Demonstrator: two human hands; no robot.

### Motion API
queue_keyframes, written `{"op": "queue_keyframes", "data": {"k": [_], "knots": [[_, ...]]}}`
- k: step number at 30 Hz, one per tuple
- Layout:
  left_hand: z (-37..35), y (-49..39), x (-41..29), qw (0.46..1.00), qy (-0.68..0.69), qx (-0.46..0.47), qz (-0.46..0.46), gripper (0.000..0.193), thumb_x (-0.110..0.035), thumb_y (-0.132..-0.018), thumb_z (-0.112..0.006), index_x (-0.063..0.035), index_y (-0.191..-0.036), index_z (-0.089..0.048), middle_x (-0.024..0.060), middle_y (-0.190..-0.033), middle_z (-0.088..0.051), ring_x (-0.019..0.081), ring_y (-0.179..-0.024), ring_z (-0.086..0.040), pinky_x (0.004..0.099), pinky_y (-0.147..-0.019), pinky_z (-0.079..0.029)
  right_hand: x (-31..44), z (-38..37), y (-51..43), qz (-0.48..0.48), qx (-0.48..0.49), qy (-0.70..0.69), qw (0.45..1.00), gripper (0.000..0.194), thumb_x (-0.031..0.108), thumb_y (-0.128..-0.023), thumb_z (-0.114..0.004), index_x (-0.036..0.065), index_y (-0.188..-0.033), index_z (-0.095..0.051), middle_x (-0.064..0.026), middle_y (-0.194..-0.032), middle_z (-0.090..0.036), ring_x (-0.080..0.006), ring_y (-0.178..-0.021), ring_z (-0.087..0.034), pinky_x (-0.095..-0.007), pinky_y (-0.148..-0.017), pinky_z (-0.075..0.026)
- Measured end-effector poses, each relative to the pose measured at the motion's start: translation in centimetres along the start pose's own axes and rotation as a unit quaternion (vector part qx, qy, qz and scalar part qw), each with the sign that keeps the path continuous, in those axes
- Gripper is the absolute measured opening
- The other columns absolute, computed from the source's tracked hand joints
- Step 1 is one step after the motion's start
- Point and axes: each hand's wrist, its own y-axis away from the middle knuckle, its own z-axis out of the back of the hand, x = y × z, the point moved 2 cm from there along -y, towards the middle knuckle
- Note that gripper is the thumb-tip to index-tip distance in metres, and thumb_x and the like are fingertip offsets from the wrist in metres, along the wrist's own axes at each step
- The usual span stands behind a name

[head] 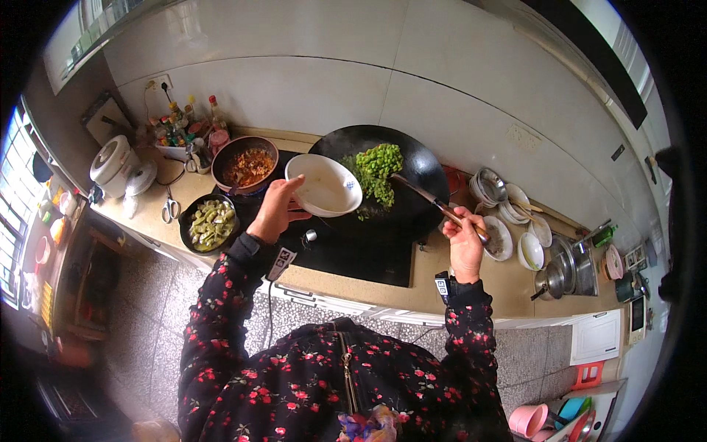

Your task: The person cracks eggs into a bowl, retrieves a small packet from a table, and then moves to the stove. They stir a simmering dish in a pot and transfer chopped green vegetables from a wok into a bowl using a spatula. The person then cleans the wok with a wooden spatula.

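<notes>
My left hand (278, 209) grips the rim of a white bowl (326, 185), thumb over the edge. The bowl is tilted beside a large black wok (417, 166) and looks bare inside apart from some residue. In my right hand (465, 238) is the wooden handle of a metal cooking utensil (422, 192). Its head is hidden under a heap of chopped green vegetables (381, 160) over the wok, close to the bowl's right rim. More green pieces lie below in the wok.
On the left stand a brown pan (246, 166) of reddish food and a black pan (209, 224) of green pieces. Scissors (170, 210), a rice cooker (114, 166) and seasoning bottles (177, 119) are beyond. Bowls (530, 250) and a sink (585, 271) are to the right.
</notes>
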Motion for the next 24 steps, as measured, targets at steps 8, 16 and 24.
{"op": "queue_keyframes", "data": {"k": [8,16,24], "knots": [[-3.2,-4.5,2.2,0.997,0.065,0.039,-0.011,0.053,-0.049,-0.092,-0.058,-0.0053,-0.122,-0.054,0.0108,-0.104,-0.063,0.0235,-0.091,-0.066,0.042,-0.08,-0.056,3.4,-6.2,3.0,0.079,0.228,0.243,0.94,0.008,0.004,-0.091,-0.062,0.003,-0.095,-0.055,-0.0187,-0.114,-0.061,-0.0204,-0.083,-0.065,-0.0358,-0.077,-0.056],[-3.3,-3.6,3.0,0.989,0.141,0.042,-0.015,0.045,-0.044,-0.093,-0.058,-0.0087,-0.119,-0.05,0.0117,-0.111,-0.061,0.0259,-0.098,-0.063,0.0436,-0.08,-0.055,4.4,-9.7,5.1,0.205,0.388,0.442,0.782,0.03,-0.004,-0.069,-0.072,0.009,-0.094,-0.06,-0.0142,-0.115,-0.064,-0.0306,-0.082,-0.059,-0.0381,-0.069,-0.048],[-1.9,-3.4,2.3,0.984,0.167,0.064,-0.013,0.054,-0.042,-0.094,-0.057,-0.0076,-0.133,-0.045,0.0163,-0.119,-0.06,0.0283,-0.107,-0.061,0.046,-0.091,-0.049,3.9,-9.6,5.5,0.246,0.348,0.431,0.795,0.028,-0.006,-0.071,-0.071,0.008,-0.093,-0.06,-0.0159,-0.118,-0.062,-0.0317,-0.086,-0.062,-0.0387,-0.071,-0.049]]}}
